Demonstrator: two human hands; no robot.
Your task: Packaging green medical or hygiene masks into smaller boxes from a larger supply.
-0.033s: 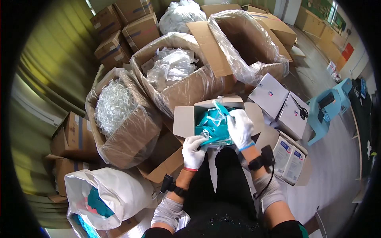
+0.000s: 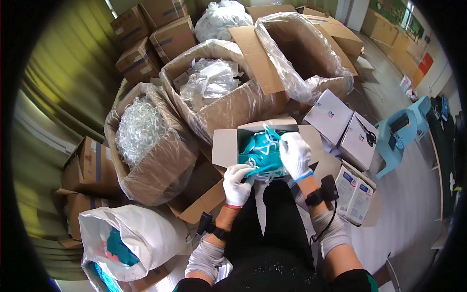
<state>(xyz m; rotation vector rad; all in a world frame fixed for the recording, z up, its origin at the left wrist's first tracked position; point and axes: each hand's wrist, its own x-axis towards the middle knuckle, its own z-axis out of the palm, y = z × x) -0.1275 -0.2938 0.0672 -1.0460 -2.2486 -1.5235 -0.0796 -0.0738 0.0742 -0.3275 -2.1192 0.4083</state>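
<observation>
A small open carton (image 2: pixel 225 148) with flaps folded out stands in front of me above my knees. Inside it lie teal soft pieces (image 2: pixel 260 152) with white and clear straps; their exact kind is hard to make out. My left hand (image 2: pixel 237 186), in a white glove, is closed at the near left corner, fingers pinching the edge of a teal piece. At the right side of the carton, my right hand (image 2: pixel 296 155), also gloved, is closed on the same teal piece near its straps. Its fingertips are partly hidden.
Plastic-lined cartons hold clear straps (image 2: pixel 140 129) and clear bags (image 2: pixel 214 80); another lined carton (image 2: pixel 309 48) stands far right. White boxes (image 2: pixel 330 117) carry black scissors (image 2: pixel 368 132). A white sack (image 2: pixel 160 233) with teal pieces is lower left, a blue stool (image 2: pixel 391 155) right.
The teal piece between my hands has shifted slightly, and its raised tip by my right hand sits a little lower. Both hands stay nearly where they were.
</observation>
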